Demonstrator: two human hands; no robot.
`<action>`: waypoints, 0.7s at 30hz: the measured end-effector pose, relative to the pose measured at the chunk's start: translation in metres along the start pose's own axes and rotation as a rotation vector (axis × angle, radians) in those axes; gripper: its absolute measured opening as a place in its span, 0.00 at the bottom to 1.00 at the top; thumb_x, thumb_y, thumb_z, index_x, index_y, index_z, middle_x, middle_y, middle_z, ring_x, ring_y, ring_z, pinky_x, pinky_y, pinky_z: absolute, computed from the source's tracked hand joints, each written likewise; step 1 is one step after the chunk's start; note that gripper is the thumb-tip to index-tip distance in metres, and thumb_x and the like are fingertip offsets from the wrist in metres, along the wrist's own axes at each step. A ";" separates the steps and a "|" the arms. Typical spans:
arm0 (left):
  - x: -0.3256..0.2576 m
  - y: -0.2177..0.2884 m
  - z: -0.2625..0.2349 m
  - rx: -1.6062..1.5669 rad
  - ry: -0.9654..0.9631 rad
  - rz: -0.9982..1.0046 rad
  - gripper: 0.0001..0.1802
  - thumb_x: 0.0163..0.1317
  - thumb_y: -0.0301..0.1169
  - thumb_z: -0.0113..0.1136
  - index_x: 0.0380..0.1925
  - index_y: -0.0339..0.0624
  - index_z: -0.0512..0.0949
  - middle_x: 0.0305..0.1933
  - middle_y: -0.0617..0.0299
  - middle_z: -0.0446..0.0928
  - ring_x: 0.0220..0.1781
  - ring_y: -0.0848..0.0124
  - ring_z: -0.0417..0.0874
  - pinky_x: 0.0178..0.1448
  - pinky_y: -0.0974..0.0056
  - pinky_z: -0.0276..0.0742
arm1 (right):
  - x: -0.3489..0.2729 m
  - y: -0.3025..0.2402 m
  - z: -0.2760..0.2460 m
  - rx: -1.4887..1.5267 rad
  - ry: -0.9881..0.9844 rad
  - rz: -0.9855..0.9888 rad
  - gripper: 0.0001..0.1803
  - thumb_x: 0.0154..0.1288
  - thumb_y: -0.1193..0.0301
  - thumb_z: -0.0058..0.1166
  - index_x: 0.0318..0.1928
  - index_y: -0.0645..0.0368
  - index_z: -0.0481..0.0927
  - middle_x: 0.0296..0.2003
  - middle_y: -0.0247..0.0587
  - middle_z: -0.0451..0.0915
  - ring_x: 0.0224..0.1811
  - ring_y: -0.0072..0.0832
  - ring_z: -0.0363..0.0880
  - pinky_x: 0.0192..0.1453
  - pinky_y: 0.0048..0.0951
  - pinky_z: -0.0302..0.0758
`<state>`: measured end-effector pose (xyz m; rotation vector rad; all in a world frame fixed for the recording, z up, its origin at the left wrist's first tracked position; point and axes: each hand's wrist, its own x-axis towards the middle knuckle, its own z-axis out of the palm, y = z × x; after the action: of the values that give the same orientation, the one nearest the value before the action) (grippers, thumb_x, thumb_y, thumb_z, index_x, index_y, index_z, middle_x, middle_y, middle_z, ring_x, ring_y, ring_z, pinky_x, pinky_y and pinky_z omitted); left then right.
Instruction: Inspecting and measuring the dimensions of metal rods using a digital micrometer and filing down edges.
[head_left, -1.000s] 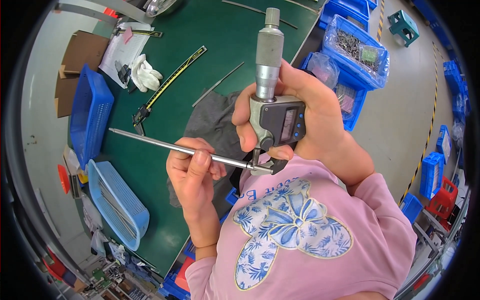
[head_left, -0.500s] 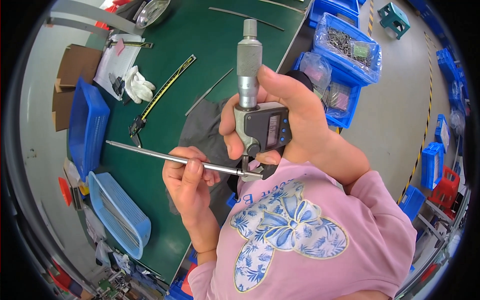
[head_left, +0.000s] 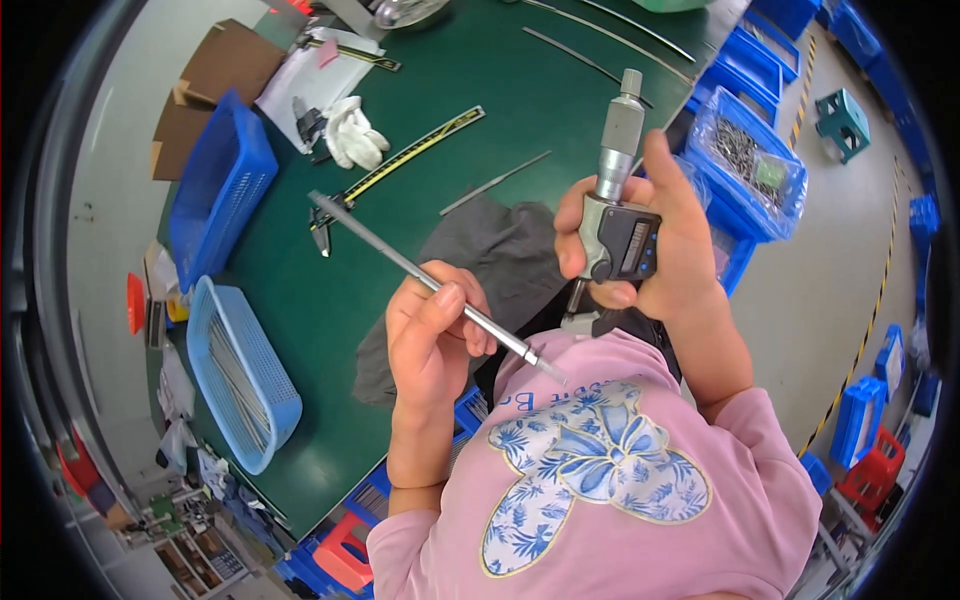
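Observation:
My left hand point(head_left: 435, 320) pinches a slim metal rod point(head_left: 390, 252), which slants from the upper left down to its stepped tip in front of my pink shirt. In my right hand point(head_left: 675, 240) is a digital micrometer point(head_left: 608, 225), thimble up and small screen facing me. The rod is apart from the micrometer's jaws, which point down near my shirt. Beneath both hands, a dark grey cloth point(head_left: 490, 245) lies over the green table's edge.
A light blue basket point(head_left: 285, 385) with several rods and a darker blue basket point(head_left: 250, 170) stand left. A caliper point(head_left: 410, 150), white gloves point(head_left: 355, 135) and a thin rod point(head_left: 495, 182) lie on the table point(head_left: 330, 330). Blue bins point(head_left: 745, 170) of metal parts stand right.
The rod has come out from the micrometer's jaws, and the two hands have moved apart. The view has shifted, so the table things appear farther right.

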<state>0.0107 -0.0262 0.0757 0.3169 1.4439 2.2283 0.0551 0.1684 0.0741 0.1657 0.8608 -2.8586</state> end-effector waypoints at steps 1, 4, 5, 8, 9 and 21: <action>0.000 0.002 -0.004 -0.066 -0.076 -0.050 0.12 0.56 0.33 0.47 0.21 0.36 0.66 0.14 0.62 0.64 0.12 0.77 0.63 0.16 0.74 0.62 | 0.003 -0.002 -0.002 -0.066 -0.045 -0.038 0.34 0.61 0.45 0.32 0.35 0.69 0.72 0.22 0.55 0.75 0.13 0.25 0.68 0.11 0.19 0.62; -0.001 0.011 -0.008 -0.261 -0.185 -0.183 0.13 0.54 0.35 0.46 0.16 0.39 0.64 0.10 0.65 0.60 0.09 0.80 0.57 0.13 0.75 0.56 | 0.027 0.002 -0.008 -0.530 0.217 -0.311 0.22 0.59 0.57 0.45 0.36 0.68 0.72 0.25 0.49 0.76 0.13 0.19 0.65 0.13 0.16 0.61; -0.001 0.013 -0.015 -0.403 -0.281 -0.268 0.13 0.54 0.35 0.45 0.15 0.40 0.63 0.10 0.66 0.59 0.09 0.80 0.56 0.12 0.75 0.54 | 0.037 0.002 -0.012 -0.495 0.248 -0.326 0.14 0.53 0.68 0.53 0.36 0.66 0.73 0.27 0.44 0.77 0.13 0.15 0.63 0.15 0.14 0.59; -0.006 0.017 -0.021 -0.605 -0.414 -0.414 0.13 0.53 0.34 0.44 0.13 0.44 0.60 0.09 0.67 0.59 0.09 0.80 0.55 0.12 0.75 0.54 | 0.053 0.001 -0.022 -0.488 0.274 -0.362 0.13 0.52 0.70 0.55 0.37 0.65 0.73 0.28 0.42 0.78 0.14 0.15 0.64 0.15 0.14 0.60; -0.008 0.016 -0.023 -0.642 -0.462 -0.452 0.13 0.53 0.34 0.44 0.13 0.44 0.60 0.09 0.68 0.59 0.09 0.81 0.55 0.13 0.75 0.54 | 0.055 0.000 -0.024 -0.475 0.301 -0.344 0.13 0.51 0.71 0.56 0.37 0.64 0.73 0.28 0.42 0.78 0.14 0.14 0.64 0.16 0.14 0.60; -0.010 0.018 -0.041 -0.800 -0.508 -0.581 0.13 0.53 0.36 0.42 0.22 0.35 0.67 0.16 0.61 0.64 0.09 0.80 0.55 0.13 0.76 0.54 | 0.048 0.001 -0.035 -0.314 0.353 -0.352 0.15 0.50 0.75 0.58 0.38 0.65 0.71 0.26 0.42 0.75 0.14 0.17 0.64 0.16 0.18 0.60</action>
<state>-0.0032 -0.0697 0.0758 0.1412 0.2664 1.8537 0.0103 0.1813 0.0375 0.5403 1.5319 -2.9994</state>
